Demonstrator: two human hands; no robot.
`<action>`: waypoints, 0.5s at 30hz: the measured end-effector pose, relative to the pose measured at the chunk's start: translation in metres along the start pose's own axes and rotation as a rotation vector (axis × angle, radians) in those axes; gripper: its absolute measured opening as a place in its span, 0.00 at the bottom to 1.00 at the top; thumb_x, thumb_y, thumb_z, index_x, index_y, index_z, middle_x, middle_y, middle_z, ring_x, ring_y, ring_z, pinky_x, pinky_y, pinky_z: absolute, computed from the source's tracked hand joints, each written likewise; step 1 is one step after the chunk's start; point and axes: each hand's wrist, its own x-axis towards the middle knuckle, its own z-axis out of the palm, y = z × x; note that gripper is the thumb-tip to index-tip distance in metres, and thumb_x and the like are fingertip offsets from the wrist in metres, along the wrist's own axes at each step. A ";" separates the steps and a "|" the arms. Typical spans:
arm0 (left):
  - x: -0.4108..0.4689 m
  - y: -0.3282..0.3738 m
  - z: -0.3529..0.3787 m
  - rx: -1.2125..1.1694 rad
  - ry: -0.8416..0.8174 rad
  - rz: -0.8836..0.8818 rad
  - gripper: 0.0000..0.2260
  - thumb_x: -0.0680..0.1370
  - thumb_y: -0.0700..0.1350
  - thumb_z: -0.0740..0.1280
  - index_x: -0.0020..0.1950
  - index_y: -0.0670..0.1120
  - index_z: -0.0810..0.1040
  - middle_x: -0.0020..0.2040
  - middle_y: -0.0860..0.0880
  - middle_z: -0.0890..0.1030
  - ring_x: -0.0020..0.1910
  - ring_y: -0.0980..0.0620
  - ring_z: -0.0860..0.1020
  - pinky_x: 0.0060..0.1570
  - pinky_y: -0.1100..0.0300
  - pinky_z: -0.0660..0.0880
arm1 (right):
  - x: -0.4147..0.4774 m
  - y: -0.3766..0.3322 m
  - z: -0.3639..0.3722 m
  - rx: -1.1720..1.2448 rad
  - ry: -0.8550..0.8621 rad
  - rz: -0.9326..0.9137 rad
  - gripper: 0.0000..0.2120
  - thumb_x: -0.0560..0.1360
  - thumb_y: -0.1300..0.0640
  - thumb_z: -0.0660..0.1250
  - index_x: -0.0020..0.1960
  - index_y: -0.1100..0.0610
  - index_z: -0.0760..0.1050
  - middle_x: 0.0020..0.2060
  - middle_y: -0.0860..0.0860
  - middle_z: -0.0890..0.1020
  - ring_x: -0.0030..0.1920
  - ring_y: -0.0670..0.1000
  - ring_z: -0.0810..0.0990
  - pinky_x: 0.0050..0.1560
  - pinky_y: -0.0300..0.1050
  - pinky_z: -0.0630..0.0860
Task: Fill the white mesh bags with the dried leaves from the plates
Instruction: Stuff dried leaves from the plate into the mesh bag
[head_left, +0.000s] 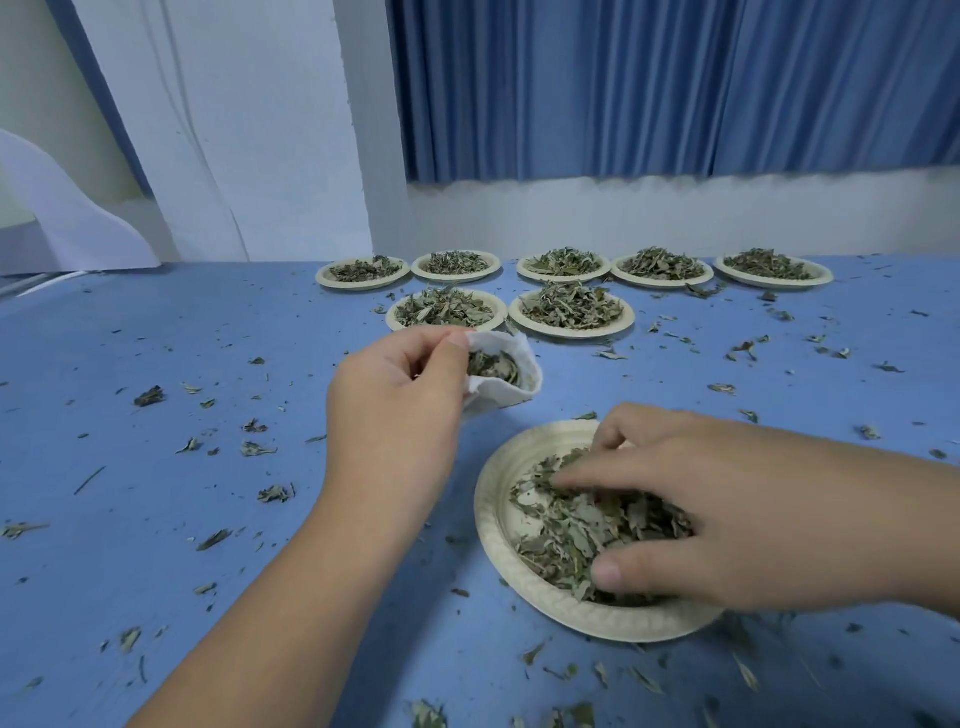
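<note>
Mesh bag (506, 388) part-filled, our left hand (395, 395) pinching its rim; our right hand (701, 509) clutching dried leaves (561, 540) on plate (487, 499) beneath; 7 heaped plates (571, 333) beyond left hand remain.

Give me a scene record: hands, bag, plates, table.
left hand: pinches the white mesh bag at its rim, mouth held open
bag contents: some leaves inside, not full
right hand: fingers curled into the dried leaves on the near plate
other plates: seven, all heaped, in two rows at the back
table: blue, strewn with leaf bits
</note>
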 end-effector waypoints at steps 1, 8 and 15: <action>-0.001 0.000 0.001 0.010 0.000 0.007 0.11 0.79 0.44 0.66 0.40 0.54 0.84 0.21 0.58 0.67 0.19 0.60 0.61 0.20 0.70 0.60 | 0.000 -0.001 0.004 -0.020 0.003 -0.005 0.31 0.69 0.27 0.56 0.70 0.29 0.53 0.59 0.29 0.58 0.59 0.35 0.64 0.56 0.41 0.68; -0.006 -0.003 0.006 0.086 -0.040 0.031 0.11 0.78 0.45 0.67 0.38 0.56 0.83 0.23 0.57 0.73 0.20 0.61 0.65 0.22 0.73 0.62 | 0.007 -0.011 0.018 -0.144 0.024 -0.007 0.27 0.74 0.34 0.60 0.70 0.38 0.63 0.56 0.36 0.62 0.52 0.41 0.64 0.48 0.41 0.68; -0.008 -0.005 0.010 0.152 -0.084 0.002 0.11 0.78 0.45 0.67 0.37 0.57 0.82 0.34 0.56 0.82 0.27 0.63 0.74 0.28 0.74 0.68 | 0.016 -0.019 0.022 -0.246 0.029 -0.020 0.16 0.77 0.42 0.60 0.59 0.48 0.76 0.51 0.43 0.71 0.50 0.47 0.73 0.47 0.45 0.74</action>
